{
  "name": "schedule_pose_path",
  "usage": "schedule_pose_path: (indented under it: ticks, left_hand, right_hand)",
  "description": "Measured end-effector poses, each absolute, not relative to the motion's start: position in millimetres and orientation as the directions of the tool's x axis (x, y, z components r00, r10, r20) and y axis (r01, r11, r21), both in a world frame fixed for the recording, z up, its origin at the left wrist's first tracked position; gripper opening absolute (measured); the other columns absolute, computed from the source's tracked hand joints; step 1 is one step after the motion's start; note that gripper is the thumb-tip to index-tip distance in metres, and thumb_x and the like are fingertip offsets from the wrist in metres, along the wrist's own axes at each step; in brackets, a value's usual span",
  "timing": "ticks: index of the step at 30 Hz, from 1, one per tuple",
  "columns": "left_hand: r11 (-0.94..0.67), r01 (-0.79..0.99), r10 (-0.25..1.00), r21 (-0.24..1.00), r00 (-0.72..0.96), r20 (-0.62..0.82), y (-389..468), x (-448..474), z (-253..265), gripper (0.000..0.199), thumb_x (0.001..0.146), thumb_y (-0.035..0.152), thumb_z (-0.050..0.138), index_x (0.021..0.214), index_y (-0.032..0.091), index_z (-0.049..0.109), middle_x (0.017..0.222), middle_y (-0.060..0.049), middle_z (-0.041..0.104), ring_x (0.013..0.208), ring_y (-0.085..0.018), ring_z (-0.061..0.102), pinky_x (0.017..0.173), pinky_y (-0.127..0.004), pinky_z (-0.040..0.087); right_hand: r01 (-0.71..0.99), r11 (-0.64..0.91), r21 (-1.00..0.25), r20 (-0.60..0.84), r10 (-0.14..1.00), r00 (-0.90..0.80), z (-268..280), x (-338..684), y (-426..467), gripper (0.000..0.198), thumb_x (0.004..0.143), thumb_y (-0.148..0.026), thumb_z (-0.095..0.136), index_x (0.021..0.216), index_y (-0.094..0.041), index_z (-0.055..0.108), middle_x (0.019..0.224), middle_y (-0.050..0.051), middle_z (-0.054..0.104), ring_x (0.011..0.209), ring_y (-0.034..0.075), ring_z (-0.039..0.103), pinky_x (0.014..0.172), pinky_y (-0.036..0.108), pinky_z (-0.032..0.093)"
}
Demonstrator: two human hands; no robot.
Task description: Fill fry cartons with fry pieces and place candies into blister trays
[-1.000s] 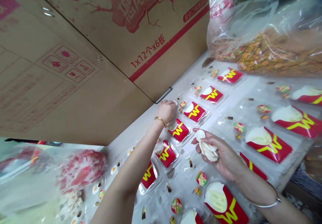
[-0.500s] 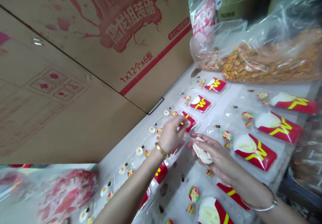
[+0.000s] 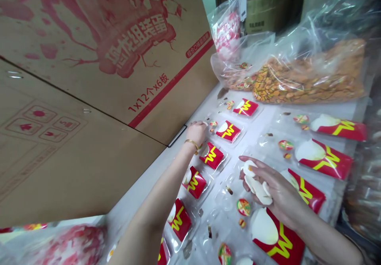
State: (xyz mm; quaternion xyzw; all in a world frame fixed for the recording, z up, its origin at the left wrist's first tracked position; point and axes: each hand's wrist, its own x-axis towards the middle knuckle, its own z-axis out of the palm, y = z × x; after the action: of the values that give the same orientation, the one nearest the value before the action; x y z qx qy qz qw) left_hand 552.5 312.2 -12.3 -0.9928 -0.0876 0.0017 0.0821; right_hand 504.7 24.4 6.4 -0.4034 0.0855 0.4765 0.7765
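Note:
My left hand, with a gold bangle at its wrist, reaches over the clear plastic trays in the left row. Its fingers are bent together low above a tray, and what they hold, if anything, is hidden. Several white fried-egg pieces lie in my right hand, one showing an orange yolk edge. That hand is curled around them above the right row. Each tray nearby carries a red fries pouch with a yellow zigzag, and beside it sit a small round pizza piece and a tiny burger piece.
A large printed cardboard box walls off the left side. At the back of the table lies a clear bag of orange-brown pieces, with a bag of pink-and-white pieces behind. Another bag of red-and-white pieces sits at lower left.
My left hand has gone from beside my right hand to farther up the left row. My right hand has moved slightly right and turned, showing more egg pieces. The view has shifted.

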Motion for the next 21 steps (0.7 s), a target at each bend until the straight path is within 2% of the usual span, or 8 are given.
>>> schedule_pose_path:
  ticks: [3,6,8,9,11,12,14,21]
  left_hand:
    - [-0.981,0.177,0.175,-0.085,0.984,0.03,308.0,548.4,-3.7,0.028,0.083,0.011,0.044,0.097,0.022,0.066,0.109,-0.008,0.064,0.104,-0.025,0.052,0.089,-0.042,0.037]
    - [-0.966,0.188,0.201,0.177,0.978,0.063,284.3,537.7,16.1,0.028,0.088,0.024,0.048,0.112,0.022,0.061,0.121,-0.009,0.058,0.109,-0.026,0.05,0.091,-0.043,0.038]
    - [-0.888,0.093,0.092,0.45,0.995,-0.024,257.8,526.4,32.9,0.034,0.087,0.037,0.052,0.117,0.022,0.058,0.121,-0.009,0.058,0.107,-0.023,0.052,0.09,-0.037,0.041]
    - [-0.815,0.038,-0.018,0.578,0.996,-0.091,243.5,520.4,40.9,0.037,0.085,0.041,0.055,0.117,0.021,0.058,0.118,-0.008,0.059,0.104,-0.021,0.054,0.088,-0.033,0.043]
    - [-0.672,-0.032,-0.216,0.74,0.964,-0.155,217.3,510.3,53.1,0.035,0.081,0.042,0.061,0.109,0.02,0.061,0.107,-0.007,0.062,0.094,-0.017,0.057,0.084,-0.028,0.045]
    - [-0.626,-0.046,-0.261,0.778,0.953,-0.154,206.9,507.2,56.7,0.031,0.081,0.04,0.063,0.103,0.018,0.063,0.101,-0.006,0.063,0.089,-0.015,0.057,0.082,-0.027,0.045]
    - [-0.583,-0.051,-0.257,0.811,0.958,-0.124,192.8,505.3,59.5,0.025,0.081,0.038,0.063,0.094,0.016,0.065,0.093,-0.006,0.064,0.084,-0.014,0.057,0.079,-0.025,0.045]
    - [-0.49,0.0,-0.157,0.872,0.984,-0.088,174.9,519.2,50.8,0.025,0.085,0.032,0.058,0.103,0.017,0.067,0.087,-0.005,0.065,0.076,-0.012,0.056,0.071,-0.024,0.044]
  right_hand:
    - [-0.781,0.192,-0.595,-0.514,0.656,0.553,5.5,505.5,27.4,0.039,0.075,-0.044,0.069,0.106,-0.023,0.058,0.072,0.0,0.06,0.054,0.009,0.051,0.039,0.015,0.032]
    - [-0.748,0.192,-0.636,-0.471,0.671,0.573,4.4,506.3,30.4,0.035,0.074,-0.048,0.069,0.093,-0.02,0.059,0.066,0.0,0.058,0.049,0.008,0.047,0.037,0.015,0.029]
    - [-0.73,0.197,-0.654,-0.447,0.679,0.583,3.8,508.3,31.0,0.035,0.074,-0.049,0.069,0.09,-0.019,0.058,0.064,-0.001,0.058,0.048,0.008,0.047,0.037,0.015,0.029]
    - [-0.723,0.204,-0.661,-0.437,0.678,0.591,3.5,509.8,30.8,0.035,0.074,-0.049,0.069,0.089,-0.019,0.058,0.063,-0.001,0.057,0.048,0.008,0.047,0.038,0.016,0.029]
    - [-0.712,0.225,-0.666,-0.423,0.672,0.608,3.0,513.3,29.5,0.035,0.074,-0.05,0.069,0.085,-0.019,0.058,0.06,-0.002,0.056,0.047,0.008,0.046,0.04,0.016,0.03]
    - [-0.71,0.236,-0.664,-0.418,0.67,0.613,3.0,515.2,28.5,0.035,0.074,-0.05,0.069,0.083,-0.018,0.058,0.058,-0.002,0.056,0.047,0.007,0.046,0.04,0.016,0.03]
    - [-0.713,0.256,-0.653,-0.421,0.66,0.622,3.4,519.3,26.0,0.035,0.073,-0.05,0.07,0.079,-0.018,0.058,0.056,-0.002,0.055,0.046,0.007,0.045,0.042,0.017,0.031]
    - [-0.703,0.335,-0.628,-0.419,0.616,0.667,9.0,534.5,17.4,0.033,0.074,-0.049,0.069,0.083,-0.02,0.058,0.058,-0.003,0.055,0.044,0.006,0.042,0.04,0.018,0.028]
